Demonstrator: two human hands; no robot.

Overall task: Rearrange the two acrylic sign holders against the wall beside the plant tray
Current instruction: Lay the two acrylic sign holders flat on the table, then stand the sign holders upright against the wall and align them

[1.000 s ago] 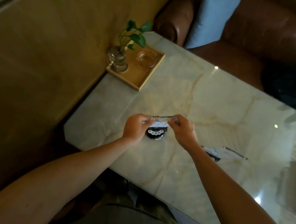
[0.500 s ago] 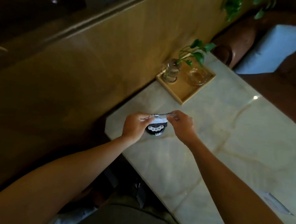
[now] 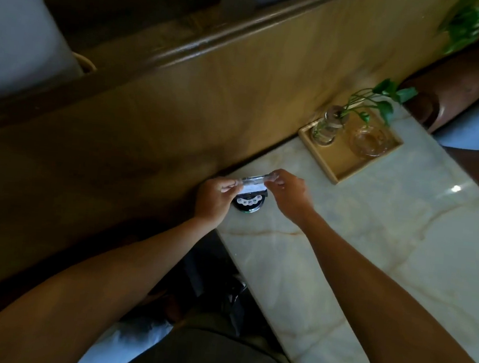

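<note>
Both my hands are on one acrylic sign holder (image 3: 252, 182), up near the wall-side corner of the marble table (image 3: 372, 252). My left hand (image 3: 214, 198) pinches its left end, thumb and fingertips closed on the edge. My right hand (image 3: 287, 191) pinches the right end the same way, fingers curled down over the top edge. Neither hand is spread open; both are clamped on the holder.

The holder reads as a thin clear strip seen nearly edge-on, with a white paper insert showing below the top edge. Its long side runs roughly parallel to the wooden wall panel (image 3: 180, 117), close to it. Can't tell if its base is touching the table or lifted; the view is dim and my hands cover the ends.

Directly under or behind the holder is a round black disc (image 3: 249, 204) with a row of small white dots on its face, sitting on the table.

The wooden tray (image 3: 335, 173) is farther along the same wall to my right, apart from the holder with bare tabletop between. On it: a glass vase (image 3: 326, 128) with a green leafy cutting (image 3: 386, 97), and a shallow glass dish (image 3: 369, 139) beside it.

Only one sign holder is in view.
</note>
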